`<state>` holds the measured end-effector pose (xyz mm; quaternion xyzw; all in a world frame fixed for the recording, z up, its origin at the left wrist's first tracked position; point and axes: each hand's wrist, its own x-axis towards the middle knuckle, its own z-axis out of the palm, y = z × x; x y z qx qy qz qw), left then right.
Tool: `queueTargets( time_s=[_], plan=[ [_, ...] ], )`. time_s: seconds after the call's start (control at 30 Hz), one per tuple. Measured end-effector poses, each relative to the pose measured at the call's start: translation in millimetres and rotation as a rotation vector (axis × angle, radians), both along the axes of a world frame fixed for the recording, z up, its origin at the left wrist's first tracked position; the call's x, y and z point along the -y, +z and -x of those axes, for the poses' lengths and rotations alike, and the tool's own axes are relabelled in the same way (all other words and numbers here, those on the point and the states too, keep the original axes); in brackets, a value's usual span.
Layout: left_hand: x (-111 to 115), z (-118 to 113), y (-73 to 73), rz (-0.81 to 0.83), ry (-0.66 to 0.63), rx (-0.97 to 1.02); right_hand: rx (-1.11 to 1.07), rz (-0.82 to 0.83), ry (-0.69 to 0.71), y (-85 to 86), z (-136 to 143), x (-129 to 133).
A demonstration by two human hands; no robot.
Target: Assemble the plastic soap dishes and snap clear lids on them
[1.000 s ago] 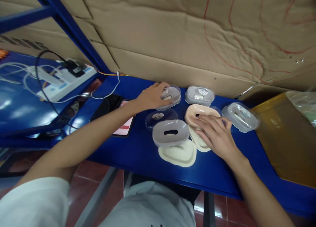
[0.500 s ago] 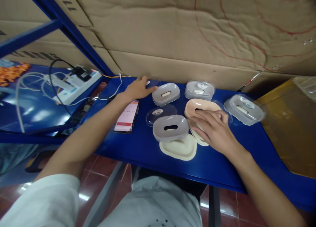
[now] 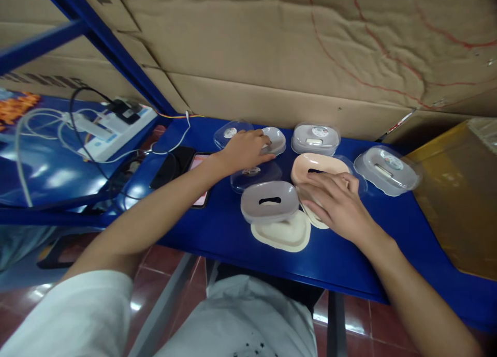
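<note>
Grey box (image 3: 276, 138) near bench's (image 3: 221, 238) back edge; left hand (image 3: 248, 149) over it, thumb and fingers apart. Right hand (image 3: 336, 202) on peach box (image 3: 305, 163), mid-bench; can't tell if fingers clamp. Lid (image 3: 223, 135) at back edge, left of grey box.

The digits "11" can be read in dark print, turned on their side, on the cardboard sheet (image 3: 248, 46) near its top edge, while a row of large dark letters, partly behind the blue metal frame (image 3: 116, 49) at far left, shows strokes like repeated N's but no sure word. Small round white labels sit on the clear plastic lids (image 3: 222, 135), their print too fine and blurred to read. The phone (image 3: 201, 201) has a lit, pinkish screen partly under the forearm (image 3: 155, 212), its characters illegible.
</note>
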<state>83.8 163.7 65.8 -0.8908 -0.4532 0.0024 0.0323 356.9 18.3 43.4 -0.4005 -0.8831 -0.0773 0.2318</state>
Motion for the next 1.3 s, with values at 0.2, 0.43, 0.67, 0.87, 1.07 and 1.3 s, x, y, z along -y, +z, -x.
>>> queueTargets(
  time_s=[0.2,0.43,0.67,0.87,1.07,1.3],
  plan=[
    [-1,0,8.1,-0.023,0.046,0.032,-0.024,-0.066,-0.055,5.5,-16,-5],
    [1,18,12.4,-0.116,0.094,0.203,-0.034,-0.072,-0.106,6.1,-24,-9],
    [-21,55,7.1,-0.109,0.209,0.183,-0.054,-0.038,-0.096,0.9,-21,-10],
    [-26,71,2.4,-0.051,0.175,0.153,-0.016,-0.006,-0.075,-1.7,-18,-11],
    [-14,46,9.8,-0.09,0.082,0.175,0.008,0.004,-0.07,-3.5,-13,-8],
    [-25,-54,16.1,-0.033,-0.263,0.212,-0.03,0.048,-0.064,-12.6,-13,-11]
  ],
)
